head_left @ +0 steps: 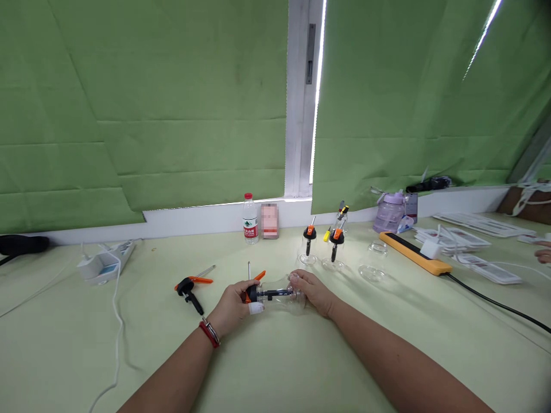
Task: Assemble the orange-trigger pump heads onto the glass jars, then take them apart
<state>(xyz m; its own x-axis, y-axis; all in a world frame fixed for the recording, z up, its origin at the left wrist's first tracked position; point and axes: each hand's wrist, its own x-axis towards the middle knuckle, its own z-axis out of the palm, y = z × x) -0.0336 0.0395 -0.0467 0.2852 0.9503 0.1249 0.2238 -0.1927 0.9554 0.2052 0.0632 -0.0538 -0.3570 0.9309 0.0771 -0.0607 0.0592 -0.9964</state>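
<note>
Between my two hands a clear bottle (282, 293) lies on its side, low over the table, with a black rod inside. My left hand (235, 307), a white wrap on its thumb, is closed around the black-and-orange top (251, 293), from which a thin metal rod and an orange lever stick out. The fingers of my right hand (316, 293) curl round the bottle's base end. To the left lies a loose black-and-orange top (187, 288) with a dark stem and metal rod. Two similar bottles stand upright with tops fitted, one (308, 244) beside the other (334, 246).
Clear glassware (373, 272) stands right of the bottles. Behind are a red-capped water bottle (250, 221), a phone (270, 221) and a purple jug (388, 213). An orange power strip (415, 253) and white panels (486, 268) lie right; a white strip (105, 264) lies left. Another person's hand (543, 252) shows.
</note>
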